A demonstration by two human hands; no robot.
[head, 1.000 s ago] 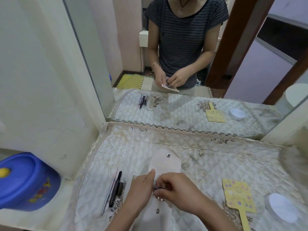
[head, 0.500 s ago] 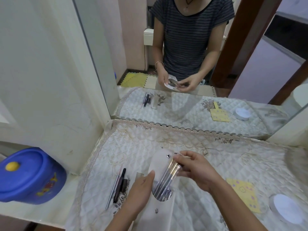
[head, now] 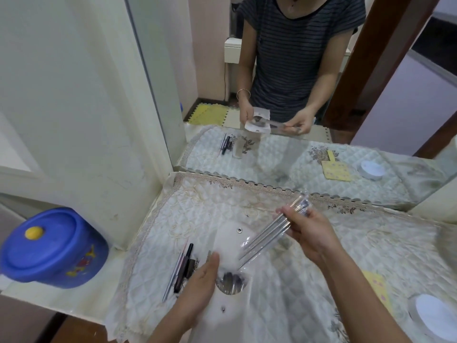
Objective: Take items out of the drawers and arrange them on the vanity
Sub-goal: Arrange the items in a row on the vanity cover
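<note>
My left hand [head: 197, 280] holds a white snap-button pouch [head: 228, 246] by its left edge, its dark mouth facing me. My right hand [head: 309, 231] grips a clear plastic sleeve of silver-handled makeup brushes [head: 269, 235], pulled up and to the right, its lower tip just above the pouch mouth. On the quilted vanity cover [head: 197, 209], left of the pouch, lie several dark makeup pencils [head: 180, 271] and a small comb [head: 209, 256], partly hidden under the pouch. A yellow hand mirror [head: 376, 283] and a white round jar [head: 435, 315] sit at the right.
A large wall mirror [head: 284, 95] stands at the back of the vanity and shows a person's reflection. A blue lidded tub [head: 52, 248] sits on the ledge to the left. A cream wall panel borders the vanity on the left.
My right hand has drawn the sleeve of brushes up and rightward out of the pouch. My left hand stays on the pouch. The camera has tilted slightly.
</note>
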